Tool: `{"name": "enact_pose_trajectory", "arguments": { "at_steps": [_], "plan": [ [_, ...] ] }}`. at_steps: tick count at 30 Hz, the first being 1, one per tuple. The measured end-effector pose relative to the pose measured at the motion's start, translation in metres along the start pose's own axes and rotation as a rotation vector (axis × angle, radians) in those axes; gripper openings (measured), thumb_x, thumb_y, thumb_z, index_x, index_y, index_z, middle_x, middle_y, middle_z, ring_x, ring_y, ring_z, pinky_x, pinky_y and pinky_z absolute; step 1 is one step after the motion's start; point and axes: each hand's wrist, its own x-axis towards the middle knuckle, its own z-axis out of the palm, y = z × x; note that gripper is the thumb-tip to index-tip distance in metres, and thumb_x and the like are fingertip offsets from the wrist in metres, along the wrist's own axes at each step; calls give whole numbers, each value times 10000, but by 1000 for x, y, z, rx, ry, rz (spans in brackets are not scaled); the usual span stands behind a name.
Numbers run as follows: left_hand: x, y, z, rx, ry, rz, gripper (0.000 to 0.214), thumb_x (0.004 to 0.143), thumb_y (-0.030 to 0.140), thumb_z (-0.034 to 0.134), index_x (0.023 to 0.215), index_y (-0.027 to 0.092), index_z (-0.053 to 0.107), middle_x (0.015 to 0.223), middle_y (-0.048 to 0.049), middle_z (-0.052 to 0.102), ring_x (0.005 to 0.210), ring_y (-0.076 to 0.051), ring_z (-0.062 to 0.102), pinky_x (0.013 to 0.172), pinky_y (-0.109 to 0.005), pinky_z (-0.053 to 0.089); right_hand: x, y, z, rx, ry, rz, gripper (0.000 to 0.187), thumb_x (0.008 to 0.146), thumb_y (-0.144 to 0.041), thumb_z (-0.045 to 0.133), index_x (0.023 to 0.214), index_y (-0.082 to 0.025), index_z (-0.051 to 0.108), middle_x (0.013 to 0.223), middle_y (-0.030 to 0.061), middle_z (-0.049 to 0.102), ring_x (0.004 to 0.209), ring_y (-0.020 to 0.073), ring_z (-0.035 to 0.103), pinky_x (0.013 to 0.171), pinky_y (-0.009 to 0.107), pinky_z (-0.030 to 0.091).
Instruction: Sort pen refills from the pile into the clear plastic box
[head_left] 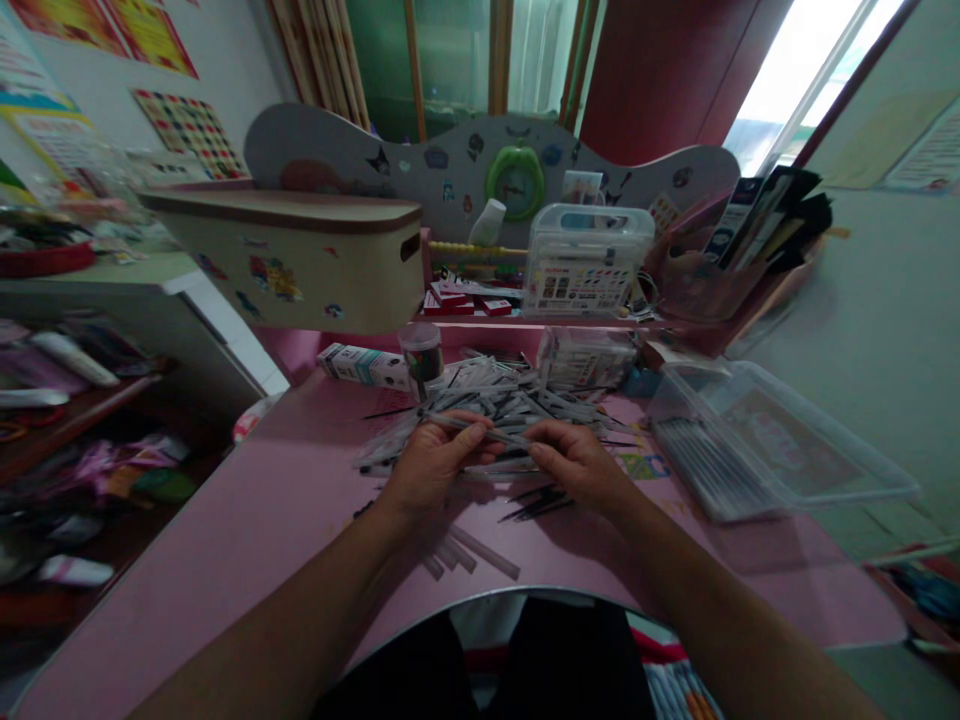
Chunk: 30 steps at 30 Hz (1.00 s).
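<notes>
My left hand (433, 462) and my right hand (576, 462) meet over the pink desk (247, 520), both with fingers closed on a thin grey pen-like stick (491, 434) held level between them. Right behind them lies a heap of several similar grey sticks and wrappers (502, 395). Under my right hand lie a few thin black refills (536, 503). Some clear tubes (469, 550) lie near the desk's front edge, below my left wrist.
An open clear plastic case (757, 450) holding rows of sticks sits at the right. A small box (364, 365) and a round jar (421, 355) stand behind the heap. Further back are a cream bin (300, 255), a clear handled case (589, 258) and a green clock (516, 183).
</notes>
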Motion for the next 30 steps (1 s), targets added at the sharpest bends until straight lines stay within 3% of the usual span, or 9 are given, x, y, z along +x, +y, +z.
{"name": "enact_pose_trajectory", "arguments": {
  "at_steps": [14, 22, 30],
  "plan": [
    [1, -3, 2, -5, -18, 37, 333, 688, 365, 829, 878, 141, 673, 733, -48, 766, 680, -153, 737, 626, -208, 590, 1, 0, 0, 58, -3, 56, 198, 866, -336, 534, 895, -158, 615, 620, -45, 462, 527, 82, 393, 516, 214, 317],
    [-1, -2, 4, 7, 11, 14, 315, 698, 352, 814, 888, 146, 669, 724, -51, 756, 633, -161, 721, 548, -219, 573, 2, 3, -2, 140, -40, 117, 243, 842, -402, 606, 890, -164, 619, 590, -56, 453, 486, 69, 380, 447, 191, 297],
    [1, -1, 2, 42, 0, 45, 309, 708, 372, 811, 880, 149, 683, 731, -40, 753, 669, -146, 716, 613, -211, 562, 6, 9, -6, 302, -64, 187, 385, 849, -483, 592, 1056, -159, 593, 721, -6, 619, 495, 89, 541, 458, 206, 424]
  ]
}}
